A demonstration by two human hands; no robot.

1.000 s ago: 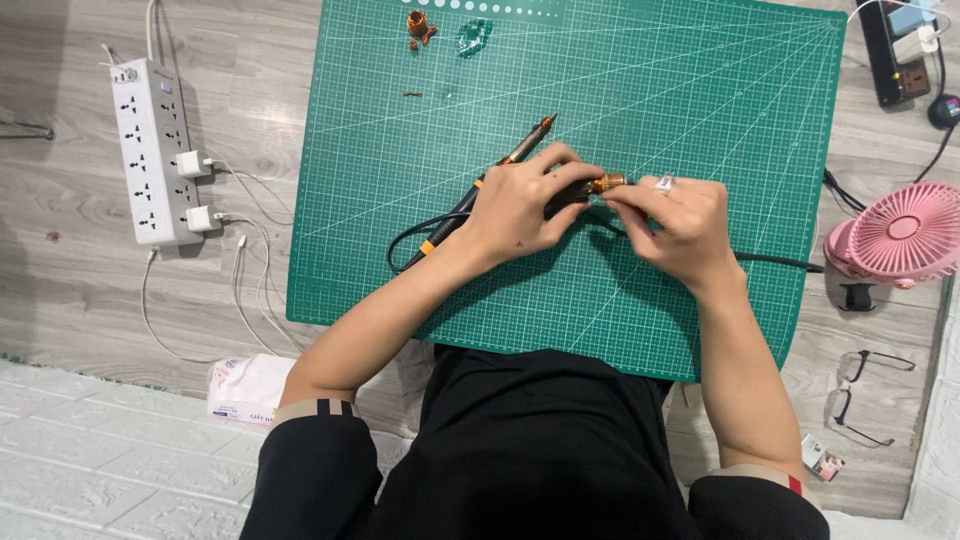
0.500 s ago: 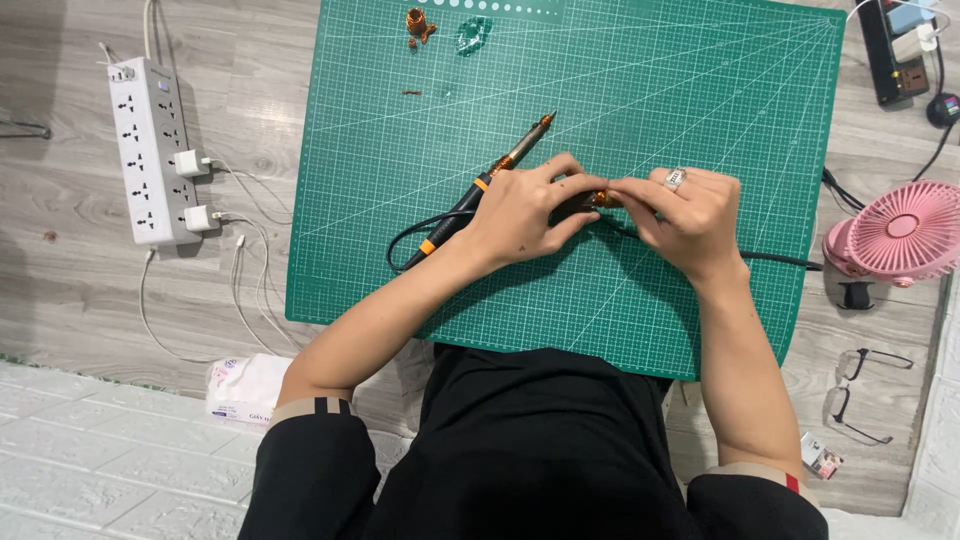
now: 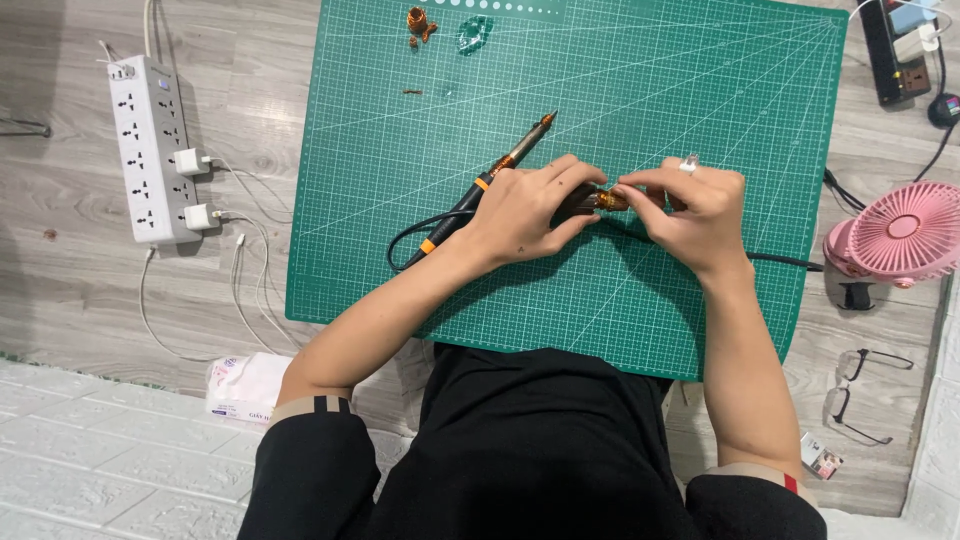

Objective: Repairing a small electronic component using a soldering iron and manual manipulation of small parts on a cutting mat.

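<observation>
Both hands meet over the middle of a green cutting mat. My left hand and my right hand pinch a small orange-brown part between their fingertips. A ring sits on a finger of the right hand. A soldering iron with a black and orange handle lies on the mat just behind the left hand, its tip pointing to the far right. Its black cable runs under the hands and off the mat's right edge.
A white power strip with two chargers lies on the floor at left. Small copper and clear bits rest at the mat's far edge. A pink fan, glasses and a tissue pack lie around the mat.
The two hands have shifted slightly while working the small part between the fingertips. The soldering iron stays where it was.
</observation>
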